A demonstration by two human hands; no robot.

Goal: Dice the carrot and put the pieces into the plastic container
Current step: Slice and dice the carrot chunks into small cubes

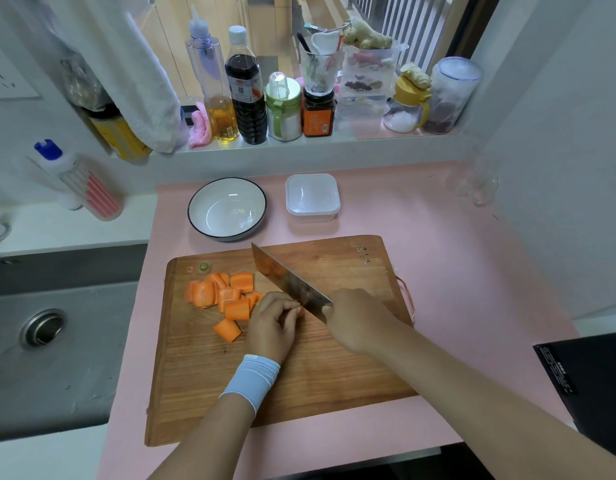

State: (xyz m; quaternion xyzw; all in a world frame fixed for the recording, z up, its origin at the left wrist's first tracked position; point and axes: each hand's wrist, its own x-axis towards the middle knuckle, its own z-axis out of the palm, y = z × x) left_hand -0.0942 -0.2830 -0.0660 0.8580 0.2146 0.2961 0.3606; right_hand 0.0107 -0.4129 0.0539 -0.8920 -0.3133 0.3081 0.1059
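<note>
Several orange carrot chunks [227,296] lie on the left half of a wooden cutting board [351,368]. My left hand [273,322] sits just right of the pile, fingers curled over a small carrot piece that is mostly hidden. My right hand [355,318] grips the handle of a cleaver [287,282], whose blade runs diagonally up-left and stands beside my left fingertips. The white square plastic container [313,197] stands empty behind the board.
A white bowl [227,207] with a dark rim sits left of the container on the pink counter. A sink [43,327] lies to the left. Bottles and jars [246,88] line the window sill. A black box [590,382] is at the right edge.
</note>
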